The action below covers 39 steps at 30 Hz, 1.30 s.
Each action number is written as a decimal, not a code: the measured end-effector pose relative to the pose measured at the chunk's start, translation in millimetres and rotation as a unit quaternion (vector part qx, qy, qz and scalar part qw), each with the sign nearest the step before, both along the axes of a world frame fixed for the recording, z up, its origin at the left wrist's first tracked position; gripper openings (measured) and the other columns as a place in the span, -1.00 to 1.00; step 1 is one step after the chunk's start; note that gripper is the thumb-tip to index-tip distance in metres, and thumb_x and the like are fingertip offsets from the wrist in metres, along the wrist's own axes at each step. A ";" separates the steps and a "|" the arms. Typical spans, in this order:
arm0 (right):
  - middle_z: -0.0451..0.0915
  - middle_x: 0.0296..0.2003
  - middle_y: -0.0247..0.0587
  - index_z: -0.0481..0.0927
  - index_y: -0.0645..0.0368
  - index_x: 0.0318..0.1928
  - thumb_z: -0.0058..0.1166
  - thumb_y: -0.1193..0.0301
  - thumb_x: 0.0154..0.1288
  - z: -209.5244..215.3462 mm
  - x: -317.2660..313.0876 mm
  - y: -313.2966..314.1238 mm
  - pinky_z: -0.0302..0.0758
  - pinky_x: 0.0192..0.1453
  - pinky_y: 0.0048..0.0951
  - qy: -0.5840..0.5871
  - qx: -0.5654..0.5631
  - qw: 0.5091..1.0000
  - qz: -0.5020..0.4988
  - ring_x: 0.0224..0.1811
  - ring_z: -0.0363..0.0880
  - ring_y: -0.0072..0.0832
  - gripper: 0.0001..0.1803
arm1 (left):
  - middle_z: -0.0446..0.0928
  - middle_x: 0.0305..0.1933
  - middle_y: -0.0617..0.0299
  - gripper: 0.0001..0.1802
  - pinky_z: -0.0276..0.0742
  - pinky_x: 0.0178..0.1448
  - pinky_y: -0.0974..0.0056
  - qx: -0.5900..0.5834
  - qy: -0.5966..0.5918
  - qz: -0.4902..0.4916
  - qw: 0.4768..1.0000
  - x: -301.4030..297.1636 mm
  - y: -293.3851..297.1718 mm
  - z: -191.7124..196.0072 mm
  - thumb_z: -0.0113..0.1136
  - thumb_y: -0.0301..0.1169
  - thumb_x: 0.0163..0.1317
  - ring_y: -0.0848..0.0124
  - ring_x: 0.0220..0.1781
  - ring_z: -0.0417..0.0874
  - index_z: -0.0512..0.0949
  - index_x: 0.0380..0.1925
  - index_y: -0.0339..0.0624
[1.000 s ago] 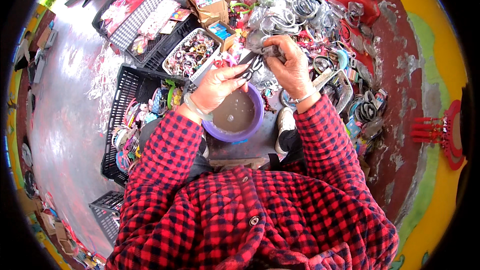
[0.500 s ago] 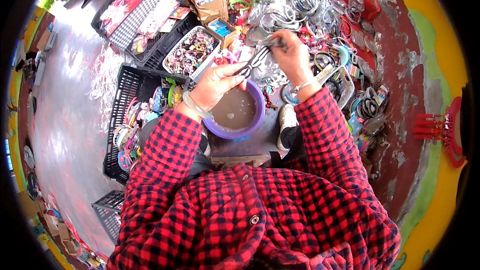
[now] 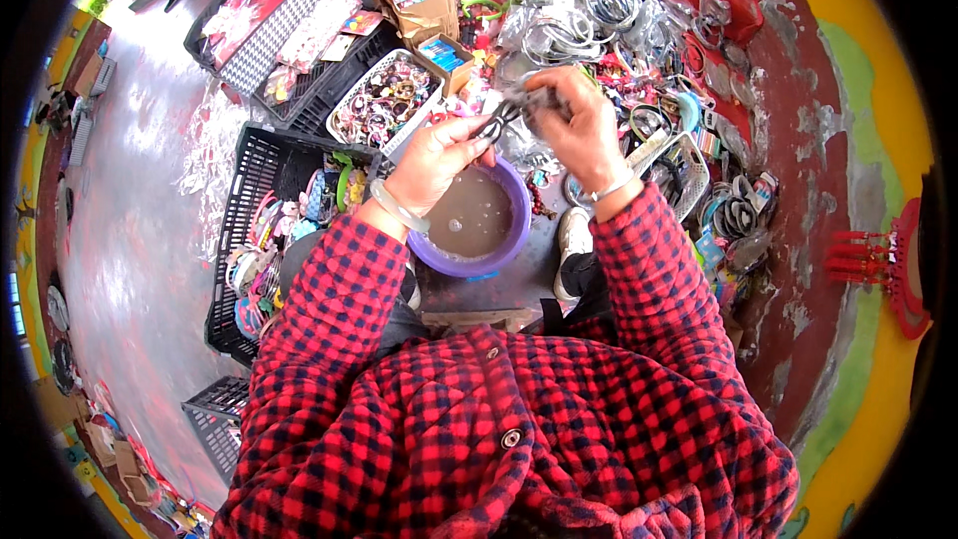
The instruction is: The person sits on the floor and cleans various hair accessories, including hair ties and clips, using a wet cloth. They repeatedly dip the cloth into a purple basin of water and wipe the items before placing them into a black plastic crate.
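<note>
My left hand pinches a black looped band with pale edges, above the far side of a purple basin. Murky water with a few bubbles stands in the basin. At the band's other end is my right hand, its fingers curled closed. Something dark grey and blurred shows at those fingers; motion smear keeps me from naming it. Both hands are up off the basin, the right one farther to the right.
Left of the basin stands a black crate of colourful headbands. Beyond it are a white basket of hair ties and a cardboard box. Bagged bands heap up at the far right. A white shoe is beside the basin.
The band was stretched out in a straight strip between my hands and now shows as loose loops. My right hand has come slightly nearer and turned; the left stays almost in place.
</note>
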State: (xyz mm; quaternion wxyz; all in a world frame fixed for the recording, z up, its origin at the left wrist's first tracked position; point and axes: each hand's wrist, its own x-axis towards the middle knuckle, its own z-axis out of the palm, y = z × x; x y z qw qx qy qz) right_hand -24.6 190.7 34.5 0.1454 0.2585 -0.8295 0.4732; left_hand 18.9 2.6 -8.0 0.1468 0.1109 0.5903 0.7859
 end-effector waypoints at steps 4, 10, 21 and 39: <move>0.50 -0.44 -0.08 0.52 0.16 -0.34 0.01 0.64 -0.06 -20.6 -4.3 -3.3 0.47 -0.22 -0.33 0.001 0.015 1.000 0.017 -0.32 0.53 -0.22 -0.80 | 0.50 -0.34 0.26 -0.65 0.40 -0.15 0.47 -0.057 0.006 -0.013 0.998 -0.9 -1.4 -3.1 -0.03 -0.54 0.25 0.56 -0.30 0.49 0.40 0.04 -0.39; 0.54 -0.41 -0.12 0.54 0.16 -0.29 0.05 0.61 -0.06 -17.9 -13.2 6.7 0.46 -0.23 -0.38 -0.074 -0.058 0.992 -0.081 -0.35 0.54 -0.29 -0.77 | 0.52 -0.33 0.24 -0.65 0.38 -0.12 0.47 -0.004 -0.003 0.015 1.000 -2.3 -1.7 -1.0 -0.05 -0.54 0.26 0.55 -0.28 0.49 0.37 0.06 -0.39; 0.51 -0.37 -0.11 0.52 0.15 -0.34 0.05 0.58 -0.05 -28.6 -15.6 -5.7 0.44 -0.18 -0.23 0.086 0.097 0.990 -0.050 -0.24 0.49 -0.13 -0.82 | 0.53 -0.29 0.27 -0.67 0.38 -0.21 0.49 0.008 -0.061 -0.009 0.998 -2.9 -1.6 -7.6 -0.07 -0.58 0.23 0.58 -0.31 0.46 0.39 0.02 -0.36; 0.48 -0.46 -0.13 0.51 0.13 -0.42 0.11 0.48 -0.10 -14.4 -9.8 0.3 0.45 -0.30 -0.18 0.092 0.127 0.982 -0.107 -0.35 0.49 -0.15 -0.86 | 0.52 -0.37 0.31 -0.67 0.33 -0.30 0.52 -0.008 -0.042 0.103 0.994 -5.4 1.6 -12.6 -0.08 -0.56 0.24 0.61 -0.40 0.44 0.41 0.02 -0.33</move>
